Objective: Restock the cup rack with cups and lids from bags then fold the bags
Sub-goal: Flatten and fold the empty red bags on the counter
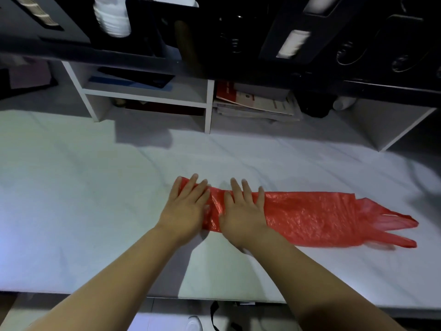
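White, lightly creased cloth covers the tabletop [71,199]. Behind it, across the upper frame, stands a low white shelf unit [148,97] holding stacked papers [257,103]. Above that is a dark rack [148,32] with a stack of white cups [112,22] at upper left; it is dim, and the detail is hard to read.

Red bag [310,216]: thin plastic, flat on the cloth at centre-right of frame, narrowed into a long strip. Its long axis runs left to right across the frame, dipping slightly toward the right. The handles [393,225] are at the far right end, splayed, well apart from both hands.

Left hand [188,206] is palm down with fingers straight and spread, pressing the strip's left end and gripping nothing. Right hand [243,211] is just beside it toward the right in the same posture — flat, fingers extended, holding the bag against the cloth. A narrow band of red shows between the two.

Judgement: this looks like the folding step. Nearly all the bag's free length lies to the right of the right hand, along the axis, so that hand is nearer the handles. The left hand looks placed to anchor the end while the right works outward. Film this thin will probably slide or spring up if the pressure lifts.
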`<control>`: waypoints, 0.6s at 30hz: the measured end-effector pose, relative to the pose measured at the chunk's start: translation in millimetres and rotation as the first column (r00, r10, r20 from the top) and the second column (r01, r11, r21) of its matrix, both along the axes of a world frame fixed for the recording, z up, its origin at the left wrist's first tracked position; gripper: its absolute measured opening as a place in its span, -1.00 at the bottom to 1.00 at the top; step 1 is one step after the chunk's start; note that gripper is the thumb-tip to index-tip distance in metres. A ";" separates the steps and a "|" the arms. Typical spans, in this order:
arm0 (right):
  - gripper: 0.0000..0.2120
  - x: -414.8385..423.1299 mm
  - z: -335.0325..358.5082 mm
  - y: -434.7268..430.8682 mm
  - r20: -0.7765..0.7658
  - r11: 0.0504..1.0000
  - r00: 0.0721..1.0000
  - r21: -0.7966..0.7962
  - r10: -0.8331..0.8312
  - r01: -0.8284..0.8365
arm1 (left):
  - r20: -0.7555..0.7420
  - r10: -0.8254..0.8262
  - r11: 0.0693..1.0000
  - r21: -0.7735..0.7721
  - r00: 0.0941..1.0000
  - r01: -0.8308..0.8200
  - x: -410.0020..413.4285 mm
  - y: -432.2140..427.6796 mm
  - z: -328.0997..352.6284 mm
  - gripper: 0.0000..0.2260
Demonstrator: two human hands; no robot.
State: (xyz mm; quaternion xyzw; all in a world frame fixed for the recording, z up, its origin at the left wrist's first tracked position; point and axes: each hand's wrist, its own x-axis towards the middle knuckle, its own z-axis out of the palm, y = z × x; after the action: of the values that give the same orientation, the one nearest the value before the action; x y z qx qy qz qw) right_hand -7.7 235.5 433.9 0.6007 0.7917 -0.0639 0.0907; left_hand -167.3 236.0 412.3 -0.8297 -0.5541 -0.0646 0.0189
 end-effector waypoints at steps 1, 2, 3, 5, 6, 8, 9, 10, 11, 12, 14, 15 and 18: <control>-0.43 -4.5 1.1 0.2 -0.024 1.000 1.000 0.006 -0.004 0.004 | -0.039 -0.003 0.999 -0.038 0.999 0.002 0.7 -0.9 -3.7 -0.53; -0.41 -7.4 -0.2 -0.5 -0.051 1.000 0.999 0.000 -0.014 0.014 | -0.066 -0.004 0.998 -0.069 0.998 0.000 0.3 -0.8 -7.1 -0.52; -0.39 -8.5 -3.4 -1.6 -0.083 0.999 0.996 -0.017 -0.028 0.027 | -0.074 -0.005 0.996 -0.090 0.997 -0.002 -0.9 -0.3 -10.3 -0.52; -0.39 -3.4 -14.0 -5.7 -0.128 0.999 0.991 -0.046 -0.032 0.026 | -0.017 0.014 0.991 -0.132 1.000 -0.016 -5.9 0.7 -13.3 -0.51; -0.37 2.2 -19.1 -7.7 -0.135 0.999 0.991 -0.039 -0.022 0.016 | 0.024 0.039 0.986 -0.163 0.999 -0.035 -8.6 0.9 -13.1 -0.48; -0.25 19.5 -25.4 -11.0 -0.152 1.000 0.988 -0.017 -0.025 0.023 | 0.054 0.065 0.981 -0.188 0.996 -0.053 -12.8 1.8 -15.7 -0.39; -0.19 31.0 -27.2 -12.1 -0.154 0.999 0.987 -0.016 -0.051 0.049 | 0.054 0.076 0.976 -0.210 0.996 -0.063 -13.5 2.4 -16.7 -0.35; -0.16 44.2 -28.5 -13.1 -0.146 0.996 0.986 -0.016 -0.084 0.083 | 0.044 0.085 0.971 -0.228 0.995 -0.072 -13.5 2.9 -16.9 -0.33; -0.17 58.1 -29.5 -14.6 -0.131 0.993 0.984 -0.007 -0.120 0.120 | 0.034 0.091 0.968 -0.236 0.995 -0.080 -12.7 3.3 -16.5 -0.31; -0.16 71.1 -30.0 -16.6 -0.117 0.988 0.981 0.007 -0.153 0.154 | 0.024 0.093 0.967 -0.240 0.995 -0.084 -11.8 3.2 -15.6 -0.30; -0.10 89.9 -29.9 -19.9 -0.094 0.981 0.977 0.025 -0.190 0.193 | -0.012 0.089 0.965 -0.246 0.996 -0.090 -10.3 2.7 -12.3 -0.27; -0.08 94.5 -30.5 -20.8 -0.089 0.980 0.976 0.018 -0.197 0.199 | -0.031 0.089 0.964 -0.247 0.996 -0.094 -9.2 3.1 -9.5 -0.26; -0.13 93.8 -30.4 -20.4 -0.104 0.977 0.971 -0.007 -0.214 0.215 | -0.137 0.096 0.966 -0.228 0.986 -0.125 0.5 5.6 4.3 -0.35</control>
State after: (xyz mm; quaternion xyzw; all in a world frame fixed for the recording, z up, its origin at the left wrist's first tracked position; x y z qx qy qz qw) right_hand 86.1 215.1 403.5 0.6788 0.7260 -0.1028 0.0406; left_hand -166.8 241.6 416.6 -0.7963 -0.6010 0.0548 -0.0414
